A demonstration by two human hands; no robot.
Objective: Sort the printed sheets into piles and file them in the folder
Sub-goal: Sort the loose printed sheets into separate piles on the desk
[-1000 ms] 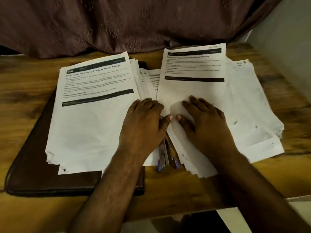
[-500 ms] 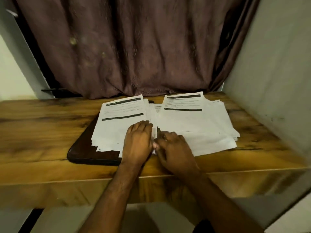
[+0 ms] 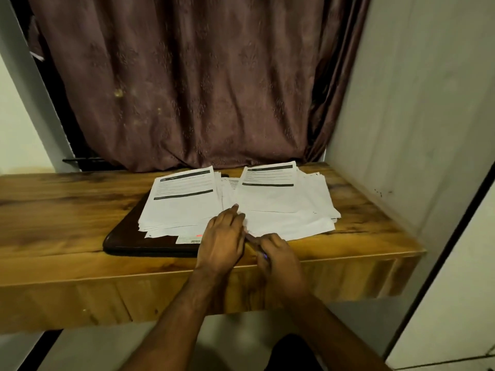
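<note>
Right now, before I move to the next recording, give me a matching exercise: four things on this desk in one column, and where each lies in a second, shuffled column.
Things:
1. left pile of sheets
2. right pile of sheets
3. dark folder
4. right hand

Places:
A. at the desk's front edge, curled round a small blue-tipped object
B. flat on the wood, under one pile
C. directly on the wood, near the side wall
D. on top of the folder

Pairs: 1-D, 2-C, 3-B, 4-A
</note>
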